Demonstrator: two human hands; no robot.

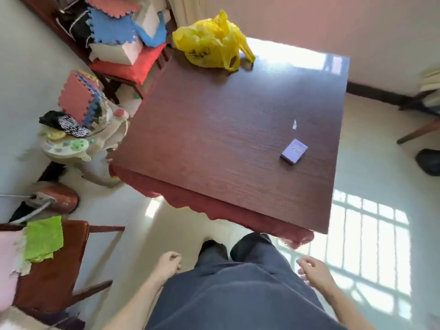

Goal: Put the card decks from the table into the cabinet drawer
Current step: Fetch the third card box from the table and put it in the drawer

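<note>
One purple card deck (294, 151) lies flat on the dark red wooden table (214, 144), near its right edge. Both of my hands hang low beside my body, well short of the table's near edge. My left hand (167, 264) is empty with its fingers loosely curled. My right hand (314, 271) is also empty, fingers loosely curled and slightly apart. No cabinet or drawer is in view.
A yellow plastic bag (210, 44) sits at the table's far edge, and a small white scrap (294, 125) lies beyond the deck. Chairs piled with foam mats (123, 27) and a green cloth (44, 238) crowd the left side. Another chair (419, 129) stands at right.
</note>
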